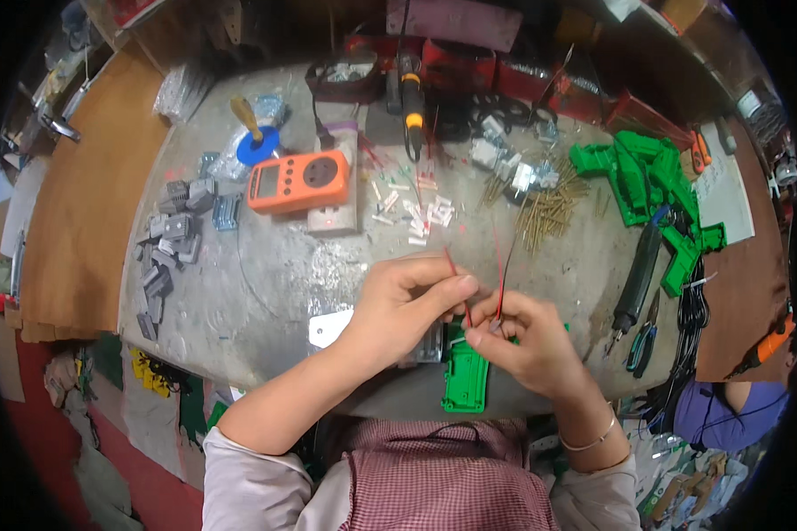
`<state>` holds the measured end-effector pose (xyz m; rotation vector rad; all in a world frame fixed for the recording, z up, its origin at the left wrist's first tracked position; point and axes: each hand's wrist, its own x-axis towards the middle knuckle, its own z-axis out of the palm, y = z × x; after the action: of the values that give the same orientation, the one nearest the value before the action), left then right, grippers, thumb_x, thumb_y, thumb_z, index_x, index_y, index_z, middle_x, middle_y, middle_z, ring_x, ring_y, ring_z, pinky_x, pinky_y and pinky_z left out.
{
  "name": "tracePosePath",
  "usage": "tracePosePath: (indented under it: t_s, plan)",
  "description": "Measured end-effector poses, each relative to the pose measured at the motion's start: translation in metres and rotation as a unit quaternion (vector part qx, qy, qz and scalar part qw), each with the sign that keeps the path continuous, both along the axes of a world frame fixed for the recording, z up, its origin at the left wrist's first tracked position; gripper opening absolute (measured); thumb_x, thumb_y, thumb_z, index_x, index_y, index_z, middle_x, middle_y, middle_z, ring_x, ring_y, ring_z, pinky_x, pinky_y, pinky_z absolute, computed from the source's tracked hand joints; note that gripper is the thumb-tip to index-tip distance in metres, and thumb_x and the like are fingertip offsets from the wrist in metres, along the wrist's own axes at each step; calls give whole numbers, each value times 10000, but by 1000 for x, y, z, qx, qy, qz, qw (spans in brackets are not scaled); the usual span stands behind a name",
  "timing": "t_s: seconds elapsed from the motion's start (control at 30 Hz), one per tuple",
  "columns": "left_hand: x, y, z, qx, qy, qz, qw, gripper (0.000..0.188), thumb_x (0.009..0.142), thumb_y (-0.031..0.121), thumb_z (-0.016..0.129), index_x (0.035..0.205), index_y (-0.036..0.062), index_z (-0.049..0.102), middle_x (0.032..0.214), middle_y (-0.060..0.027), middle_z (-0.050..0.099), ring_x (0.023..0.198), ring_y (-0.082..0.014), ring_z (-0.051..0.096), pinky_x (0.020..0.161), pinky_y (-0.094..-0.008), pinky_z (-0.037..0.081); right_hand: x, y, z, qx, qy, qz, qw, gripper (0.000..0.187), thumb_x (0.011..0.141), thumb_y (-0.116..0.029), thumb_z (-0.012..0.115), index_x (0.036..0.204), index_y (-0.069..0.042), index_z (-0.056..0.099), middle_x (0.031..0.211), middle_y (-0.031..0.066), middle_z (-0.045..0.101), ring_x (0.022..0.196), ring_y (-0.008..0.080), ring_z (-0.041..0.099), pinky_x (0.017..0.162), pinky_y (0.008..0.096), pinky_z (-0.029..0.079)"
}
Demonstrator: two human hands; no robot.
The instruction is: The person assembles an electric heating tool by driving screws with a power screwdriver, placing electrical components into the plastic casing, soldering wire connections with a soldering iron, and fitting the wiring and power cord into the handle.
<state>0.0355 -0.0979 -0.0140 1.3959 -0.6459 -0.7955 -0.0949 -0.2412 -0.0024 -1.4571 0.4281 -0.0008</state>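
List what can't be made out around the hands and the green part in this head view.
- Wire ends: the left hand and right hand pinch thin red wires; the fingers hide the tips.
- Green plastic part: its upper end is covered by both hands.
- Metal piece: mostly hidden behind the left hand.
- Orange meter: its screen is too small to tell.
- Pile of brass pins: too small to count.

workbench | orange meter | brass pins | green housings
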Motion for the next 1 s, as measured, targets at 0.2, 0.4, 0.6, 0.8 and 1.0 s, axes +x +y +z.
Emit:
tracePosePath:
  t_s: [0.2,0.4,0.6,0.8,1.0]
  plan:
    - [8,44,32,-9,-122,234,965,133,879,117,657,896,-13,681,813,-66,653,758,-152,624,732,-306,503,-46,-9,2,-98,7,-35,995,84,844,3,692,882,-3,618,782,-40,590,720,15,538,602,195,447]
    - [-46,16,-23,128,-569,-3,813,249,648,118,779,819,34,619,1142,-119,567,1182,-360,506,965,-490,415,-38,-15,-16,-274,-38,-52,960,119,804,30,695,894,-15,631,790,13,639,718,70,611,648,234,503]
    - [-39,10,-44,51,-473,-26,879,253,658,140,780,790,20,600,1164,-149,564,1180,-365,503,951,-493,417,-39,-8,-12,-293,5,-41,955,109,825,7,694,920,-8,643,796,26,635,701,72,602,627,236,494]
    - [-36,12,-42,68,-446,-31,892,270,672,202,779,807,32,620,1153,-116,586,1130,-337,540,929,-450,421,-25,-7,-22,-441,-21,21,897,140,797,-8,704,902,-10,611,781,106,614,657,229,629,592,319,498]
    - [-37,11,-52,72,-472,-7,879,314,664,163,764,918,47,621,1113,-110,596,1049,-318,565,909,-438,421,-17,-5,-22,-517,-50,104,848,178,778,-28,708,890,-18,570,791,119,595,707,318,624,590,386,498]
